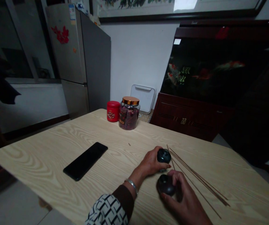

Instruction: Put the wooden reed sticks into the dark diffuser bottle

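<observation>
My left hand (pixel 151 162), with a silver bangle on its wrist, is closed around a small, shiny, dark round pot (pixel 164 155) near the table surface. Closer to me, my right hand (pixel 183 192) grips a second dark round pot (pixel 166 185) that has a small opening on top. Its fingers wrap the right side of that pot, and the far fingers are partly hidden. Just right of both hands lie several thin brown sticks (pixel 198 175), which look like incense sticks. Their far ends reach close beside the pot in my left hand.
A black phone (pixel 85 161) lies on the wood-grain table (pixel 43 150). A tiny stick fragment (pixel 129 144) is near the middle. Toward the back edge stand a red canister (pixel 113 111) and a clear jar (pixel 129 115) with a copper-coloured lid. Beyond are a fridge (pixel 73 59) and fish tank (pixel 207 65).
</observation>
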The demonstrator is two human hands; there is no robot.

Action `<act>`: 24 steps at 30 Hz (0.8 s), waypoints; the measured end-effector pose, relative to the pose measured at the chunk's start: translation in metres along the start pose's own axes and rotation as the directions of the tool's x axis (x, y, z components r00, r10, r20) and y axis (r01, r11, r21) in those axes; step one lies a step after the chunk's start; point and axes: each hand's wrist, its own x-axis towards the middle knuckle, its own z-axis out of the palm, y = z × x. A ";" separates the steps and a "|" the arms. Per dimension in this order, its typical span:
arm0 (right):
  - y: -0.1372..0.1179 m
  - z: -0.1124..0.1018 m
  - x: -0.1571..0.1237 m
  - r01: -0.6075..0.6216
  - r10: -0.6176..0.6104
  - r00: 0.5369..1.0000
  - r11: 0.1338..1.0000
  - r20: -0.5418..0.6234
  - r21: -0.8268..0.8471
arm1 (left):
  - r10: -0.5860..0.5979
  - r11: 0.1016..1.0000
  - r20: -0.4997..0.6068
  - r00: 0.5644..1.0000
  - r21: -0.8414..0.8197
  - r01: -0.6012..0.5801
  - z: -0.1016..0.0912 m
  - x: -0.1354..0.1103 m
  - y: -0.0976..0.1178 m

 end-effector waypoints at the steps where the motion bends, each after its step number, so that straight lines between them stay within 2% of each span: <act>1: 0.001 0.004 -0.001 0.013 -0.013 1.000 0.998 0.001 -0.067 | 0.002 1.000 0.002 1.000 -0.002 -0.002 0.000 0.000 0.000; 4: 0.003 0.010 -0.004 0.052 -0.053 0.999 0.977 0.001 -0.206 | 0.014 1.000 0.008 1.000 -0.011 -0.014 0.000 -0.001 0.001; 7: 0.004 0.004 -0.004 0.052 -0.058 0.998 0.964 -0.014 -0.260 | 0.014 1.000 0.004 1.000 -0.019 -0.014 -0.001 -0.001 0.002; 11: 0.007 -0.026 0.010 -0.106 0.082 0.993 0.933 -0.084 -0.343 | 0.005 1.000 0.005 1.000 -0.003 -0.005 -0.001 -0.001 0.003; 13: 0.011 -0.044 0.024 -0.163 0.149 0.987 0.876 -0.068 -0.454 | 0.008 1.000 -0.002 1.000 0.005 -0.008 0.000 -0.001 0.002; 15: 0.015 -0.057 0.040 -0.185 0.211 0.977 0.781 -0.026 -0.596 | 0.008 1.000 -0.012 1.000 0.007 -0.008 0.000 -0.001 0.002; 17: 0.021 -0.062 0.056 -0.187 0.271 0.963 0.684 0.008 -0.705 | 0.004 1.000 -0.013 1.000 0.001 -0.004 0.000 -0.001 0.002; 19: 0.026 -0.061 0.068 -0.177 0.311 0.950 0.638 0.040 -0.750 | 0.002 1.000 -0.005 1.000 -0.006 -0.002 0.000 -0.001 0.002; 24: 0.039 -0.054 0.089 -0.184 0.333 0.940 0.679 0.074 -0.711 | 0.004 1.000 0.004 1.000 -0.014 -0.004 -0.001 0.000 0.003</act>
